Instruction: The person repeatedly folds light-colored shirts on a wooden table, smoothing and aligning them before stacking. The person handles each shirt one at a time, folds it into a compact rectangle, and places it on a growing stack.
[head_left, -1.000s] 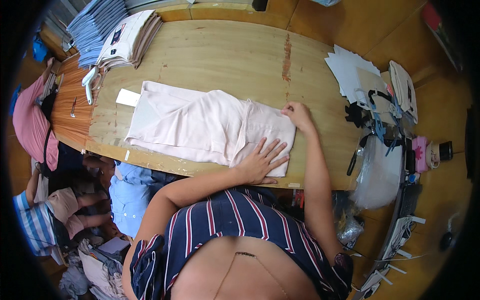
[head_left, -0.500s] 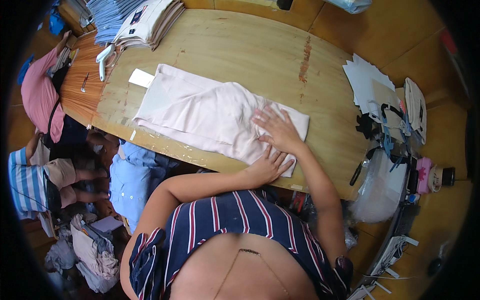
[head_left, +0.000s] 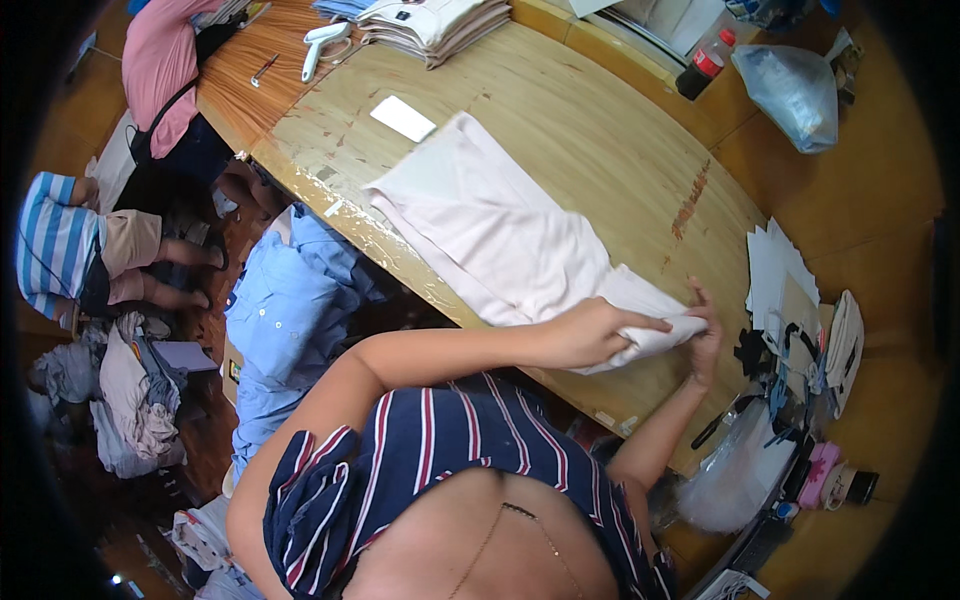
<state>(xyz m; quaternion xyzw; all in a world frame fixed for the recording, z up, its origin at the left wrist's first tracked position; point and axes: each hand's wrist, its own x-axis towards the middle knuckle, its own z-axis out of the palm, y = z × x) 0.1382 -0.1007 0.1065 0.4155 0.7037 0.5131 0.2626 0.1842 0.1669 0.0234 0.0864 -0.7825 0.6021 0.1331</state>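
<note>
Since a moment ago both hands have shifted from pressing flat on the pale pink garment (head_left: 500, 240) to its near end, so a fold looks under way there. The left hand (head_left: 590, 335) is closed on a bunch of the cloth, the right hand (head_left: 703, 330) rests open-fingered against that end; the rest lies spread along the counter (head_left: 600, 130)

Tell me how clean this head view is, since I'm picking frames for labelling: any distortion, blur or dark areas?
Head view: strong fisheye, so the wooden table edge bows and a black vignette rings the frame. Lighting is even and warm, without harsh glare. The left hand and right hand on the pale pink garment look fairly sharp. The floor at lower left is dim, and the clothes piled there are hard to make out.
</note>
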